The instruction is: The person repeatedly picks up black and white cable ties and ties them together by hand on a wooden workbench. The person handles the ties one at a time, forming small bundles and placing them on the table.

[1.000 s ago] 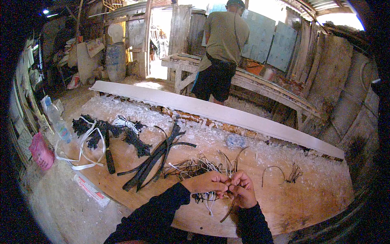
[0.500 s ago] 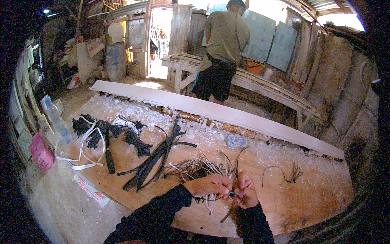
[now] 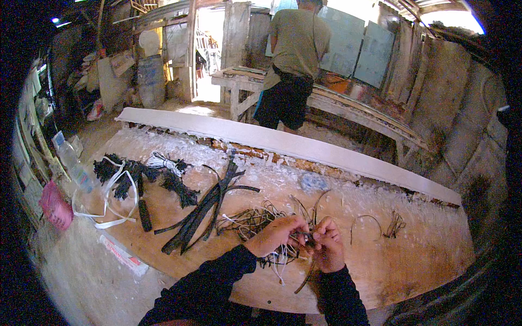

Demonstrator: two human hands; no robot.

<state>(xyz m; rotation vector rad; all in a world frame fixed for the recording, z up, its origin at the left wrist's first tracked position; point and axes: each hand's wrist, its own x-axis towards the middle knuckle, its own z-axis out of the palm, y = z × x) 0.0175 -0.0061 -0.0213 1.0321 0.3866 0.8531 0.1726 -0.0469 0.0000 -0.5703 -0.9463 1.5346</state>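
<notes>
My left hand [image 3: 276, 234] is closed, its thumb and fingertips pinching at a small dark spot above the board. Close against it, my right hand [image 3: 330, 247] pinches the same spot. A narrow dark strip [image 3: 305, 277] runs through there, one end hanging below the fingers and the other rising behind them; exactly how it is looped or tied is hidden by my fingers. Under and beside my left hand lies a tangled pile of black and white cords [image 3: 251, 220]. Left of the pile, several wide black strips [image 3: 202, 216] lie crossed.
Farther left are black cord bundles [image 3: 117, 173], a white cord bundle [image 3: 163, 162], a white strap [image 3: 111, 223] and a dark-handled tool [image 3: 144, 214]. A small cord bundle [image 3: 392, 225] lies right. A long white raised edge [image 3: 283, 146] bounds the board's far side. Another person [image 3: 296, 60] stands at a bench.
Both hands have risen slightly, still together at the dark strip, and the left fingers have shifted their pinch. The view has shifted a little; the other person leans forward more.
</notes>
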